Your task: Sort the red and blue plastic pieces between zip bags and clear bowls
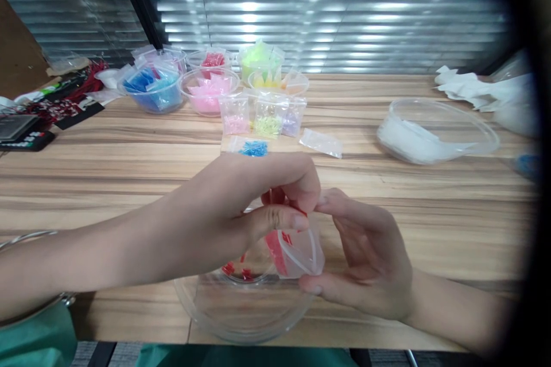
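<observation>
My left hand (pixel 258 203) reaches across from the left, its thumb and fingers pinched at the mouth of a small clear plastic bag (pixel 305 252). A little red shows at those fingertips, seemingly small red pieces. From the right, my right hand (pixel 365 252) grips the bag's edge between thumb and fingers, and its mouth gapes. Inside the bag lie small red pieces (pixel 275 246). Under both hands stands a clear round bowl (pixel 249 327), with more loose red bits (pixel 246 274) at its bottom. My left forearm and hand hide part of the bowl.
Behind my hands are several filled bags, including pink (pixel 236 120) and blue (pixel 253 148) ones, and a flat clear bag (pixel 321 143). Tubs of coloured packets (pixel 154 94) line the back. A clear tub of empty bags (pixel 408 140) is at right; a dark device (pixel 21 132) lies left.
</observation>
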A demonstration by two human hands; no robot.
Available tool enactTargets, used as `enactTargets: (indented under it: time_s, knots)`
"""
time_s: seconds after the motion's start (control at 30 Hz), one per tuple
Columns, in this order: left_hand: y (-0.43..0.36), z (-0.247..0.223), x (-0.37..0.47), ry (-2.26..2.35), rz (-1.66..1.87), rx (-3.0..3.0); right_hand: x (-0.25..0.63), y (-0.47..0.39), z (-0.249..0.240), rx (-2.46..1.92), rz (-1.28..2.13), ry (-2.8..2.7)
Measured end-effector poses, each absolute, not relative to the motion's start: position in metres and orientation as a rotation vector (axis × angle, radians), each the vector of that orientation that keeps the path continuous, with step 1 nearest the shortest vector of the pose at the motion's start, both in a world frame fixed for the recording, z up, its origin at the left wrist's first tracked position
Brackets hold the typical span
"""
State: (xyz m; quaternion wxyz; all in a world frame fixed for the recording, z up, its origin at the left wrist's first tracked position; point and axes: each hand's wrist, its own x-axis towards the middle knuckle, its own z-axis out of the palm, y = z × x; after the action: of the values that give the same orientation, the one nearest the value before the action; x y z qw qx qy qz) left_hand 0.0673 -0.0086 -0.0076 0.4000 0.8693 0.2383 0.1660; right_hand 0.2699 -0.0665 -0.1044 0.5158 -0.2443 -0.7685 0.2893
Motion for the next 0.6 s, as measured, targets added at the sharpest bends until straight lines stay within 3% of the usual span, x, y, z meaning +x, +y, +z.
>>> enactTargets:
  time_s: [0.6]
  knots:
    - [-0.0075, -0.0043, 0.0657, 0.556, 0.446, 2.251, 0.2694, -0.0667, -0.1049, -0.576, 0.741, -1.830]
